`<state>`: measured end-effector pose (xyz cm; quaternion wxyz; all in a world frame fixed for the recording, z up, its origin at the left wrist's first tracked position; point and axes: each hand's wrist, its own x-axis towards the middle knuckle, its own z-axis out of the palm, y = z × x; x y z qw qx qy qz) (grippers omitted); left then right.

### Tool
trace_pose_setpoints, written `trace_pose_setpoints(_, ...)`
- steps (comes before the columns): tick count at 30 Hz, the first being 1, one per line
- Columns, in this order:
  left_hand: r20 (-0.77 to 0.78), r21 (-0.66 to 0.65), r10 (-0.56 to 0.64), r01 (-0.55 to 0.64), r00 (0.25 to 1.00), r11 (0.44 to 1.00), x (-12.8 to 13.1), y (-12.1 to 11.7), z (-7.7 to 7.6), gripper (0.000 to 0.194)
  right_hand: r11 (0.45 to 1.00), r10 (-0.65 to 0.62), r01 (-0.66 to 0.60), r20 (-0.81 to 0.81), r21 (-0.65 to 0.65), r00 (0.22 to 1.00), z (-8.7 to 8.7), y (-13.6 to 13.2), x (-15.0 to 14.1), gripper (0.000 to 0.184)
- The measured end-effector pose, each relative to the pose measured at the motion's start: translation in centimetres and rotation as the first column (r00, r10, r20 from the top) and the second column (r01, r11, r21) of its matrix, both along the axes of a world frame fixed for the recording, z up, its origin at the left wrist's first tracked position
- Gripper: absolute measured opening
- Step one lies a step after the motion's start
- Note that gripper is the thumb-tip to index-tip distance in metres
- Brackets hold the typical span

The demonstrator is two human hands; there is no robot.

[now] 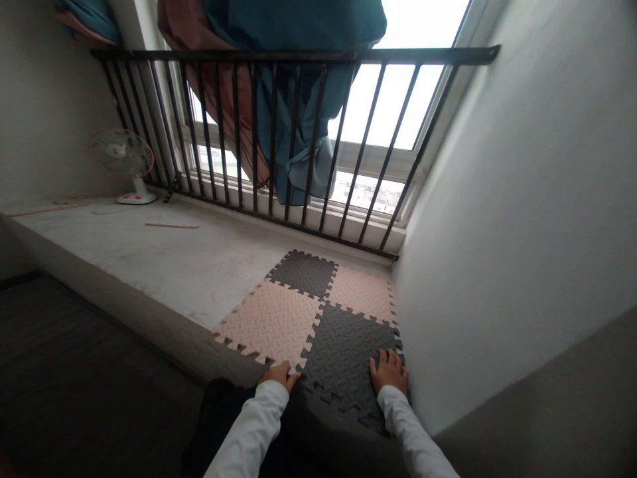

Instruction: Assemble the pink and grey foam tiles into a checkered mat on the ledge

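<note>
Four interlocking foam mat tiles lie joined in a two-by-two checker on the ledge. Nearest me on the left is a pink foam tile [273,318], and my left hand [280,376] is closed on its front edge by the right corner. My right hand [389,373] rests with fingers spread on the near dark grey foam tile [346,352], close to the wall. Behind these lie a far dark grey tile [304,272] and a far pink tile [362,292]. The near dark tile's front edge reaches past the ledge's edge.
The raised concrete ledge [164,259] drops to a dark floor [74,372]. A black railing [293,56] stands before the window, with teal and pink curtains [288,119] hanging behind. A small fan [124,159] and a thin strip [172,226] are at left. A white wall [497,232] bounds the right.
</note>
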<state>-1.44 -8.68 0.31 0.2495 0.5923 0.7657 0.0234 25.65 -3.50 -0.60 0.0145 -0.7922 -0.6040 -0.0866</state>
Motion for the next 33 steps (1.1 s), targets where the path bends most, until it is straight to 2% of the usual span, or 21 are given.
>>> trace_pose_setpoints(33,0.017,0.044,0.011,-0.012,1.0,0.999,0.02,-0.06,-0.14,0.027,1.0,0.0,0.0,-0.004,-0.006,1.0,0.13,-0.07,-0.06,0.043)
